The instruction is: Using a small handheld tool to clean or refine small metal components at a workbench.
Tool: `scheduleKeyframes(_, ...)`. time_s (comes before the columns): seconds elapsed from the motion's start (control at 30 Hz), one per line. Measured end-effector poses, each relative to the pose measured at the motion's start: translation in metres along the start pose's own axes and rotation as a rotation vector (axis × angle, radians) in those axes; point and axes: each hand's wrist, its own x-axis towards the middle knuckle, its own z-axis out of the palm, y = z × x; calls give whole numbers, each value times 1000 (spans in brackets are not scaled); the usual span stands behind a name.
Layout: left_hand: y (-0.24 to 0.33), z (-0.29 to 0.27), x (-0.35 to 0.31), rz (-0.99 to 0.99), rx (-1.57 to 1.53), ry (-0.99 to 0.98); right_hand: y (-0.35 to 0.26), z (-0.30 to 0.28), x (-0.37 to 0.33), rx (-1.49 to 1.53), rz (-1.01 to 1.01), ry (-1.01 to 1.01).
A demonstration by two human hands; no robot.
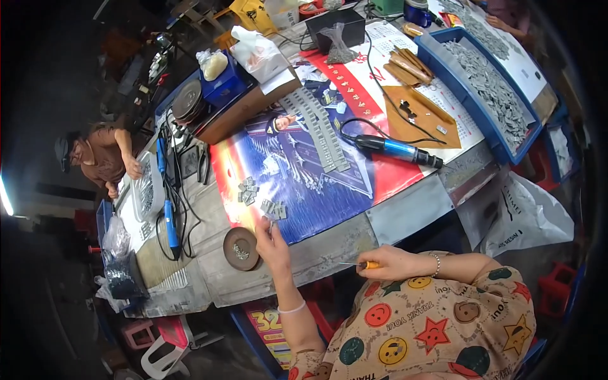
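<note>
My left hand is at the table's near edge, its fingertips pinched together beside a small cluster of grey parts. Whatever sits between those fingertips is too small to make out. Another little heap of grey parts lies just beyond. Left of this hand, a round brown dish holds tiny metal pieces. My right hand, close to my body, is closed round the yellow handle of a screwdriver. Its thin shaft points left.
Rows of grey parts lie on the printed poster. A blue electric screwdriver with a cable is at right, near a blue bin of grey parts. Boxes stand farther back. A co-worker sits at left.
</note>
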Motion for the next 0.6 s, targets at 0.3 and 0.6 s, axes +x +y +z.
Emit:
scheduleKeyframes(0.3,50,-26,-66,-492,-692,-159,8,8,4,20,-72,65)
scheduleKeyframes(0.6,83,-36,-106,-595,-741,-173,6,17,3,91,-239,54)
